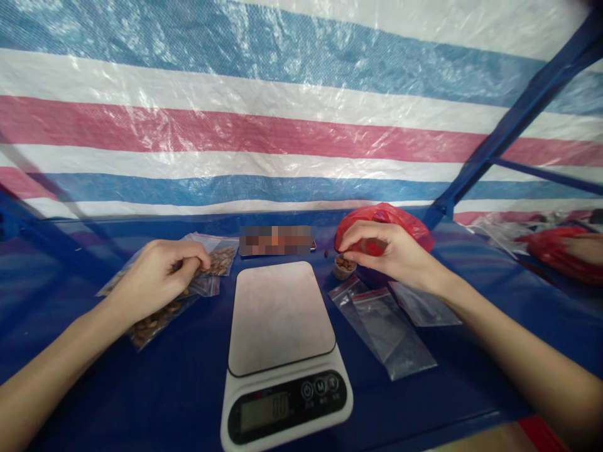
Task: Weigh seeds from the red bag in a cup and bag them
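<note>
My left hand [162, 273] rests over filled zip bags at the left, its fingers curled closed; what they grip, if anything, is hidden. One clear zip bag [221, 260] of brown, nut-like pieces shows past the fingertips, and another filled bag [153, 325] lies under the hand. My right hand [386, 251] is in a pinch at the rim of a small clear cup [345, 267] filled with brown pieces. Whatever is between those fingertips is too small to make out. Between my hands stands a white kitchen scale [282, 320], its pan bare and its display reading about zero.
Flat, unfilled zip bags [391, 333] lie right of the scale. Behind my right hand is a red plastic bag [391, 216]. A phone-like object [277, 242] with a blurred screen lies behind the scale. Another person's hand [584, 248] is at far right, by blue frame bars [494, 144].
</note>
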A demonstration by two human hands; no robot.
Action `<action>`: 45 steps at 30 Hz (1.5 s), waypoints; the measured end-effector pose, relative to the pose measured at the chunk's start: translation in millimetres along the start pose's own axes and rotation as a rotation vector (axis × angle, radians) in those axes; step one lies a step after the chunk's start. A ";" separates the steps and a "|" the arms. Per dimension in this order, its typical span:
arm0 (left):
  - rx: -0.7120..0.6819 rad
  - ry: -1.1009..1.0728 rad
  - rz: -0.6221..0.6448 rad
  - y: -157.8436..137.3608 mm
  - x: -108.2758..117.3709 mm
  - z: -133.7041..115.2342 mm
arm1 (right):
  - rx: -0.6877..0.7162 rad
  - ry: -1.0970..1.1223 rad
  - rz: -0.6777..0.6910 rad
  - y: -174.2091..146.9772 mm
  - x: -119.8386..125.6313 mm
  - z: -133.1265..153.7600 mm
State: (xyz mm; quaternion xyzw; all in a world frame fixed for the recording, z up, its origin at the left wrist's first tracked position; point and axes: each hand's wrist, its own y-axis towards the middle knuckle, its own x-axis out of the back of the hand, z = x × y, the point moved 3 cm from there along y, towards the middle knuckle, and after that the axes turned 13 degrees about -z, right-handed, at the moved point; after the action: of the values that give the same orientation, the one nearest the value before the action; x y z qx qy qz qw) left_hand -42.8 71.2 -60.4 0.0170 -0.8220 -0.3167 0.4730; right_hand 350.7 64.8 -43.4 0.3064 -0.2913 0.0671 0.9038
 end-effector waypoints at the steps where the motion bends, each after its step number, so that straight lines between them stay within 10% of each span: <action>1: -0.001 -0.002 0.002 0.1 0.2 -0.1 | -0.004 0.006 0.003 0.3 0.4 -0.5; 45: -0.021 -0.019 0.044 -0.5 -2.0 2.2 | -0.134 0.131 -0.063 0.4 1.0 -9.1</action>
State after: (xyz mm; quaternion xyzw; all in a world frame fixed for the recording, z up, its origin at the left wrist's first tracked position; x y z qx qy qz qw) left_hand -43.5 72.6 -63.0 -0.0090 -0.8232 -0.3151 0.4722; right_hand 355.8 70.5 -48.5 0.2491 -0.2257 0.0387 0.9410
